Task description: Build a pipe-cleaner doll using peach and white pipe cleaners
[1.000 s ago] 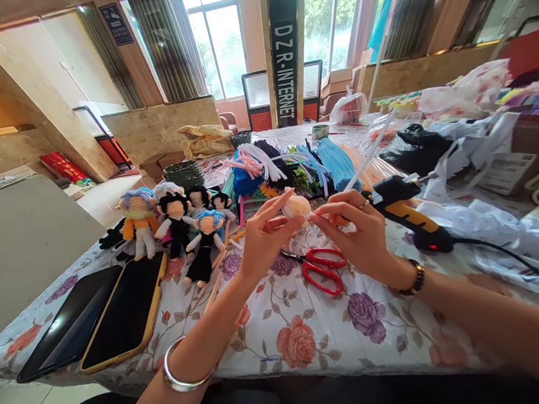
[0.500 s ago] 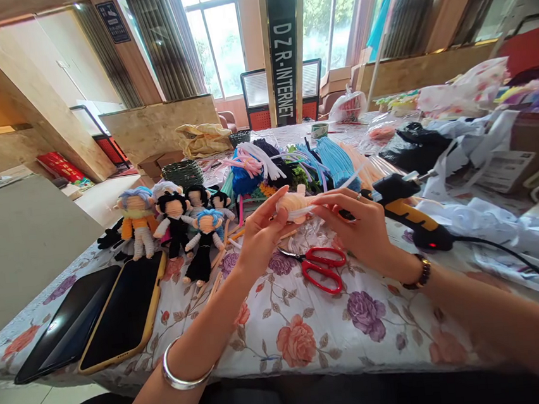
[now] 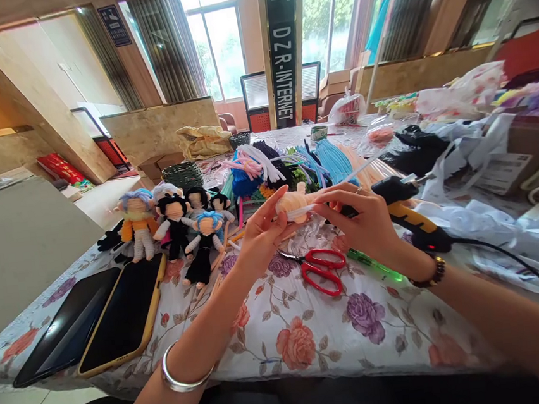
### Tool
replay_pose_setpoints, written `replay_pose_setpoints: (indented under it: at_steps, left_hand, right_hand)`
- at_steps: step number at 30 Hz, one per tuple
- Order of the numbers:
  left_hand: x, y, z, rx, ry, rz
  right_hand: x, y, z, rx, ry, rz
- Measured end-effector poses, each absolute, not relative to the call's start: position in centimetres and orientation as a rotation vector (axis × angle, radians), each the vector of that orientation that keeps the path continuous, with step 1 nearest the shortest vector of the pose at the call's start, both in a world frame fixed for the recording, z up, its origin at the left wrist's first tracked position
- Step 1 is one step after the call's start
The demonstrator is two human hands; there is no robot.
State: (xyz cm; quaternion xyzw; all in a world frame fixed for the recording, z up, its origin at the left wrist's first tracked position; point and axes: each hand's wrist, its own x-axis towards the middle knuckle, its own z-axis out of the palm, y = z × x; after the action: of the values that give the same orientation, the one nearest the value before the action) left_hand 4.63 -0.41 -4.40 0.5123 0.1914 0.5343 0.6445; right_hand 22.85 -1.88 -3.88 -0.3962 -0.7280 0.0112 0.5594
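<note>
My left hand [image 3: 263, 229] grips a small peach doll head [image 3: 293, 203] made of fuzzy stems, holding it between thumb and fingers. A white pipe cleaner [image 3: 301, 211] lies across its near side. My right hand [image 3: 359, 219] pinches that white strand at the head's right edge, and a loose end rises above the knuckles. Red-handled scissors [image 3: 322, 270] lie on the cloth just below the hands. Beneath my right wrist, a green translucent tool [image 3: 375, 264] is partly covered. A black and yellow glue gun [image 3: 409, 217] with a lit red light stands to the right.
Several finished dolls [image 3: 175, 227] sit at left behind two phones [image 3: 121, 318]. Bundles of coloured pipe cleaners [image 3: 335, 161] pile up at the back. White ribbon scraps [image 3: 481, 220] and the glue gun's black cable [image 3: 507, 252] spread over the right side of the flowered tablecloth [image 3: 297, 342].
My right hand has shifted slightly right and down, uncovering the green tool beneath it. The white strand's loose end now reaches farther to the upper right. My left hand stays nearly still.
</note>
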Motion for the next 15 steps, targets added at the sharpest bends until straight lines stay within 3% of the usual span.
replay_pose_setpoints:
  at_steps: [15]
  left_hand:
    - [4.4, -0.2, -4.4, 1.108, 0.452, 1.260]
  right_hand:
    - [22.4, -1.9, -2.6, -1.066, -1.744, 0.182]
